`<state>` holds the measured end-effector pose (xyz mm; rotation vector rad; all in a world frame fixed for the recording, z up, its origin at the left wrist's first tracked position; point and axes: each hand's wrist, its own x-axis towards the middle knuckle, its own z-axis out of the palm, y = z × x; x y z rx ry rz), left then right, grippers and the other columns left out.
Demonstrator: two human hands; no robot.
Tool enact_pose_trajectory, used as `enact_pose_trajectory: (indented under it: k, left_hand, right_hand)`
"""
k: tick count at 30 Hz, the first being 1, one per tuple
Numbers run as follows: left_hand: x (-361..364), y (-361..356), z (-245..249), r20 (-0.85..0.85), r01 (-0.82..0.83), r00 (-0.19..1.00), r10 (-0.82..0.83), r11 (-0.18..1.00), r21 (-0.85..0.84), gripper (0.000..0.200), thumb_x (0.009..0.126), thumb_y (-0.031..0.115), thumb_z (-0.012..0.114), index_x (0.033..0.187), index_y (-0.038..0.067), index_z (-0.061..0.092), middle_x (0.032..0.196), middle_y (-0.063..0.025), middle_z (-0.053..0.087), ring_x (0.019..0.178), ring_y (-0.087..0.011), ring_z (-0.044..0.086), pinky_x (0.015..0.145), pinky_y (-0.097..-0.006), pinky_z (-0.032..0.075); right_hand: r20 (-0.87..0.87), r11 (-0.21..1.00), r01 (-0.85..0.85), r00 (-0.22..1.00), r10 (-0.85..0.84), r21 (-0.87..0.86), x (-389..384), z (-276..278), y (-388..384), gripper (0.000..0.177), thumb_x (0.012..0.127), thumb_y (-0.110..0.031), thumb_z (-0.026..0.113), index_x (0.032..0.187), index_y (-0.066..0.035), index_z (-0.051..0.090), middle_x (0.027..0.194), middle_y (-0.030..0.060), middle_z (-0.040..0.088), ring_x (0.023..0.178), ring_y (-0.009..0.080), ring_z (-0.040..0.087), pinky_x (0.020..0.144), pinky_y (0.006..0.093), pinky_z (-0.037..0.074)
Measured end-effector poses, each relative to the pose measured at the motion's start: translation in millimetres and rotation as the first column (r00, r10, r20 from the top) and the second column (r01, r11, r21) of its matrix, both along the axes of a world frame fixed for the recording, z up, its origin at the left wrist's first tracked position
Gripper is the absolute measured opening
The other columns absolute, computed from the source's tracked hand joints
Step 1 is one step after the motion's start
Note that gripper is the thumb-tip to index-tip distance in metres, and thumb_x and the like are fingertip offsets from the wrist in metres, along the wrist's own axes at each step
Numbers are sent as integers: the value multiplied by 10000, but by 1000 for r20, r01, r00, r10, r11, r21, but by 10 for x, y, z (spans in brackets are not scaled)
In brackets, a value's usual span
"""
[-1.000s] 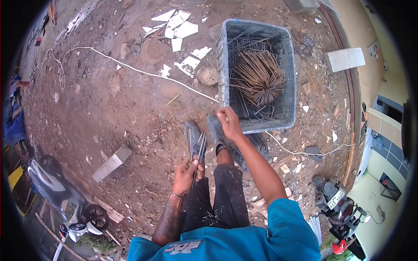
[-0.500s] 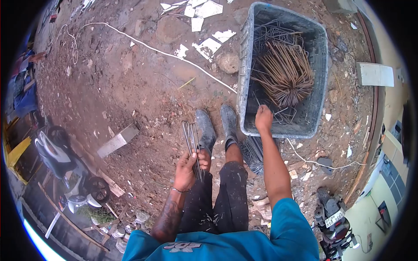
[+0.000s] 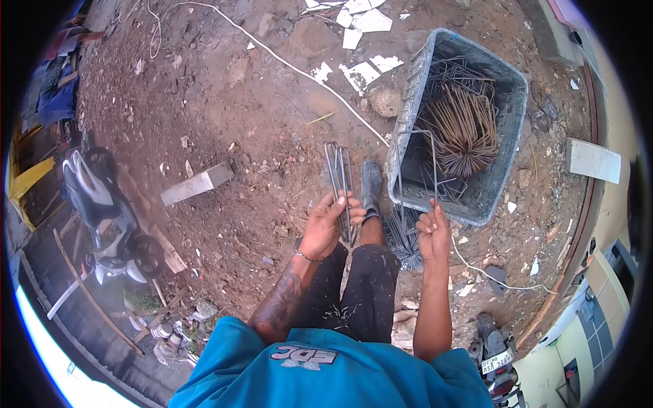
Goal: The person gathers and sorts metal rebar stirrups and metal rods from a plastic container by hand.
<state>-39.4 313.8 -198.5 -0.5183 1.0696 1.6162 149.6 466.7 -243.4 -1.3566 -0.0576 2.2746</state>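
Note:
My left hand [image 3: 324, 228] is closed around a few bent metal stirrups [image 3: 338, 166], which point away from me above my legs. Pinched in the fingers of my right hand [image 3: 433, 230] is a single rectangular wire stirrup [image 3: 434, 160], raised in front of the near left part of a grey plastic tub [image 3: 479, 216]. Inside the tub lie a rusty bundle of bent rods [image 3: 466, 132] and loose darker stirrups [image 3: 462, 71]. Another bundle of grey stirrups [image 3: 404, 246] rests on the ground by the tub's near edge, partly behind the held stirrup.
A white cable [image 3: 299, 68] crosses the muddy ground. Broken white tiles [image 3: 367, 22] lie beyond it. On the left are a concrete block [image 3: 197, 184] and a motorcycle [image 3: 112, 234]; another motorcycle [image 3: 495, 357] stands at the lower right.
My right hand has come out of the tub and back toward me, with a stirrup now showing in it. My left hand still holds its stirrups. The view has shifted, and one boot is hidden.

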Motion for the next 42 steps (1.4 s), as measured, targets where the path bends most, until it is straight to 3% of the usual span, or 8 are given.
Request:
enact_pose_trajectory:
  k: [19, 24, 26, 32, 35, 37, 39, 42]
  left_hand:
    - [-186, -266, 293, -98, -59, 993, 64, 997, 56, 314, 939, 130, 452, 1212, -17, 403, 1152, -166, 532, 1037, -255, 577, 855, -369, 511]
    - [-49, -573, 626, -52, -223, 971, 235, 960, 171, 235, 930, 140, 488, 1130, 21, 452, 1096, -114, 570, 970, -195, 591, 789, -337, 523]
    - [-26, -691, 919, -254, -268, 929, 270, 962, 40, 244, 929, 136, 490, 1133, 7, 455, 1057, -104, 584, 900, -159, 610, 719, -286, 534]
    - [190, -1108, 1290, -398, -648, 688, 607, 761, 40, 243, 895, 80, 505, 1108, -23, 451, 983, -115, 594, 795, -155, 628, 616, -261, 529]
    - [260, -1339, 1357, -675, -707, 554, 488, 704, -72, 229, 895, 73, 503, 1094, -24, 441, 944, -111, 585, 772, -150, 624, 590, -256, 526]
    - [332, -1435, 1474, -433, -808, 508, 745, 586, 60, 210, 898, 58, 490, 1085, -20, 436, 910, -100, 577, 764, -145, 615, 572, -251, 528]
    - [399, -1541, 1515, -438, -824, 487, 755, 564, 56, 186, 901, 45, 475, 1070, -18, 432, 909, -99, 576, 761, -147, 617, 579, -257, 540]
    - [568, -1630, 1601, -425, -860, 441, 791, 508, 53, 180, 901, 37, 464, 1070, -15, 428, 917, -102, 578, 767, -162, 628, 588, -260, 545]
  right_hand:
    - [-163, 945, -194, 975, 155, -264, -382, 209, -656, 215, 944, -139, 460, 1087, 12, 514, 605, -43, 365, 516, 38, 401, 571, 179, 477]
    - [-292, 846, -509, 843, 452, -160, -832, 333, -995, 278, 949, -136, 441, 1199, -22, 481, 1028, 21, 571, 669, 28, 508, 532, 130, 419]
    - [-455, 753, -638, 724, 518, -158, -916, 358, -1040, 329, 938, -126, 458, 1263, -78, 427, 1051, -22, 540, 815, 4, 511, 509, 119, 402]
    - [226, 46, -976, 95, 969, 212, -1373, 1196, -1373, 299, 933, -174, 441, 1204, -58, 486, 1116, 103, 547, 947, 197, 556, 828, 298, 431]
    - [572, -488, -369, 163, 804, 791, -1510, 1400, -1593, 383, 949, -259, 397, 1177, 34, 491, 1139, 144, 532, 988, 236, 535, 887, 331, 398]
    - [638, -542, -539, -11, 770, 645, -1405, 1157, -1662, 418, 958, -285, 383, 1188, 51, 477, 1122, 146, 526, 979, 228, 521, 885, 334, 397]
    - [180, -147, -749, -37, 983, 646, -1371, 1270, -1799, 436, 959, -298, 383, 1194, 60, 466, 1120, 141, 518, 986, 216, 509, 872, 342, 404]
    - [275, -350, -615, -216, 937, 706, -1320, 1729, -1906, 426, 949, -288, 426, 1178, 70, 459, 1105, 142, 519, 975, 196, 502, 841, 332, 413]
